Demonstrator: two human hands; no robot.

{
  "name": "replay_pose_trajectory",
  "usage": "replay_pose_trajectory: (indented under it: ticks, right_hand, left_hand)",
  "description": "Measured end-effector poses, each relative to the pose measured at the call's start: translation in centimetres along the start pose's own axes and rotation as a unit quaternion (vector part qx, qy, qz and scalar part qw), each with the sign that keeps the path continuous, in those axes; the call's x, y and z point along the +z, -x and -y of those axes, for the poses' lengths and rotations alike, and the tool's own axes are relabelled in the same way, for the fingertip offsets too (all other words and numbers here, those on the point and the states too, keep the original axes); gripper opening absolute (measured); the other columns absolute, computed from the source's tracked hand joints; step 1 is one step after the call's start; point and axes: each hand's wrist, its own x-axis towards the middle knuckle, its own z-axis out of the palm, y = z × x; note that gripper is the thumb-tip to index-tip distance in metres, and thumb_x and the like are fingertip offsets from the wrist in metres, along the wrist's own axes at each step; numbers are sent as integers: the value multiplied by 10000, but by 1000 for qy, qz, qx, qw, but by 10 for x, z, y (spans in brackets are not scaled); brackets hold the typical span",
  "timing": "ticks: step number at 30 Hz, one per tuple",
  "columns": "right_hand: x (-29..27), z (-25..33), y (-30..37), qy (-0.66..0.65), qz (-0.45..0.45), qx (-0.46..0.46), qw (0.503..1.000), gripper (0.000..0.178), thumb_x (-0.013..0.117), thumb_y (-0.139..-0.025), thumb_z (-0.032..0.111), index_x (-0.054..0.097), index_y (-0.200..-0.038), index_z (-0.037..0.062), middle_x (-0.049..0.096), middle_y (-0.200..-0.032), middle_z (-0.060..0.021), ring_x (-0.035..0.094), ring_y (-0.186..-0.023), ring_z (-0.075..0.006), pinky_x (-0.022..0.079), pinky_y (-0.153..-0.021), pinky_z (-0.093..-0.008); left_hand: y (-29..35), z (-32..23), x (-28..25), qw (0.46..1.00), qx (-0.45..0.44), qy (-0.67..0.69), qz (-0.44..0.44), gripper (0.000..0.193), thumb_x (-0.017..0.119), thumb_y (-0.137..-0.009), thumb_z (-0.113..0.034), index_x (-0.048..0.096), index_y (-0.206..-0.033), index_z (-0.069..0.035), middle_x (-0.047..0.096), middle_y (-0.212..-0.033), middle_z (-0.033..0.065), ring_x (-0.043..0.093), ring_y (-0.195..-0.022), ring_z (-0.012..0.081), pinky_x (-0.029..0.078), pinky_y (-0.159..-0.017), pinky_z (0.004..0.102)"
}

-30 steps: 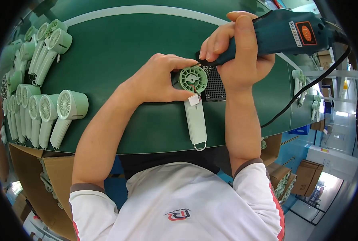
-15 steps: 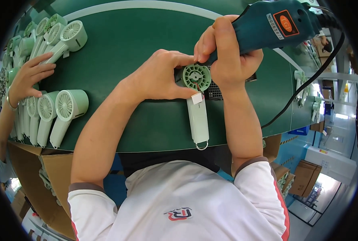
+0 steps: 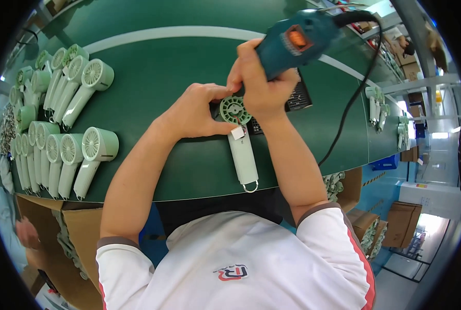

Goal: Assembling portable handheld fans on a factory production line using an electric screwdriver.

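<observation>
My left hand (image 3: pixel 197 111) curves its thumb and fingers around the head of a pale green handheld fan (image 3: pixel 243 157). The head shows open slots, and a small white piece with thin wires sits where head meets handle. A wire loop hangs at the handle's lower end. In my right hand (image 3: pixel 264 85) is a teal corded power tool (image 3: pixel 297 44), slanting up to the right. Its working end comes down by the far rim of the fan head, hidden behind my fingers; whether it touches cannot be seen.
Several finished-looking green fans (image 3: pixel 93 144) lie in two groups at the left. A black gridded mat (image 3: pixel 298 93) is partly under my right hand. The tool's black cord (image 3: pixel 352 103) loops down at the right. Cardboard boxes (image 3: pixel 83 227) stand below the table edge. Another person's blurred hand (image 3: pixel 27 232) shows at lower left.
The other person's hand has drawn back from the fans to the lower left. My view has shifted, and the tool and both my hands appear further left and lower; both grips remain.
</observation>
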Motion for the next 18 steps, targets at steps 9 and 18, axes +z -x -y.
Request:
replay_pose_trajectory:
  ticks: [9,18]
  right_hand:
    - [-76,101,-14,-66,-248,137,957,322,667,-1012,315,656,-1101,5,501,-623,-27,457,-458,-155,392,-435,-335]
    - [-288,44,94,546,-89,474,685,383,735,-912,236,635,-1101,-82,695,-834,-179,707,-695,-279,568,-586,-401]
  left_hand:
    - [2,0,4,1000,-8,-2,7,647,887,-690,-148,702,-1300,-37,768,-1024,95,705,-902,161,554,-885,310]
    - [1,2,5,997,37,-69,-14,686,908,-677,-299,706,-1281,-43,742,-926,137,683,-754,207,565,-730,337]
